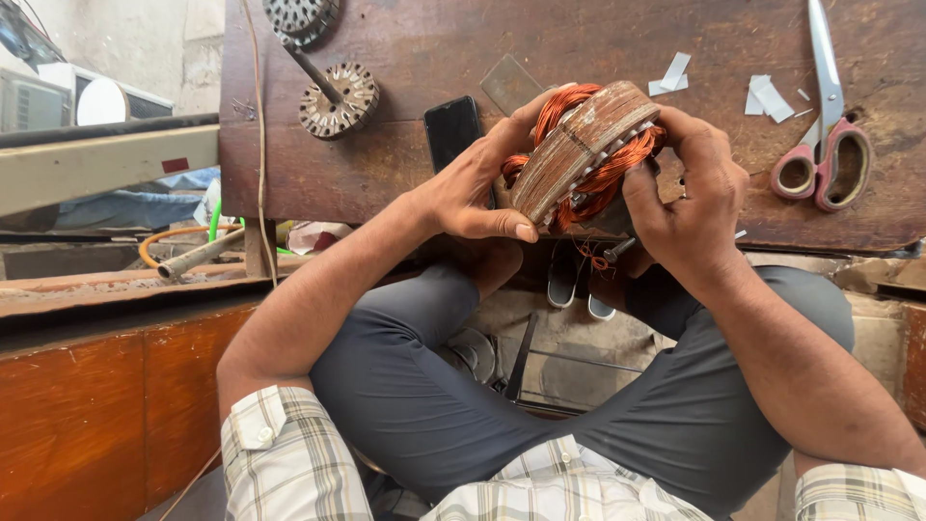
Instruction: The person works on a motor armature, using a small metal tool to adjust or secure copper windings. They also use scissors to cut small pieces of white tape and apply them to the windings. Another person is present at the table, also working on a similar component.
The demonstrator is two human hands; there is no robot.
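Gripping from both sides, the left hand [470,188] and the right hand [690,198] hold a wound motor stator [584,154] just above the near edge of a dark wooden workbench [405,58]. The stator is tilted, its laminated outer band facing the camera, with copper wire coils [617,174] bulging from both faces. The left hand's fingers curl around the left rim, thumb pressed along the lower edge. The right hand's fingers close over the right rim and the coils; both hands are firmly closed on the part.

On the bench, a dark phone [453,130] lies just left of the stator, partly behind the left hand. A clear flat plate [509,85] lies beside the phone, farther away. Two bare slotted cores [338,99] lie at the far left, joined by a rod. Scissors with pink handles [825,145] lie at the far right, with white paper strips [767,95] scattered between them and the stator. The person sits cross-legged in grey trousers [424,405].
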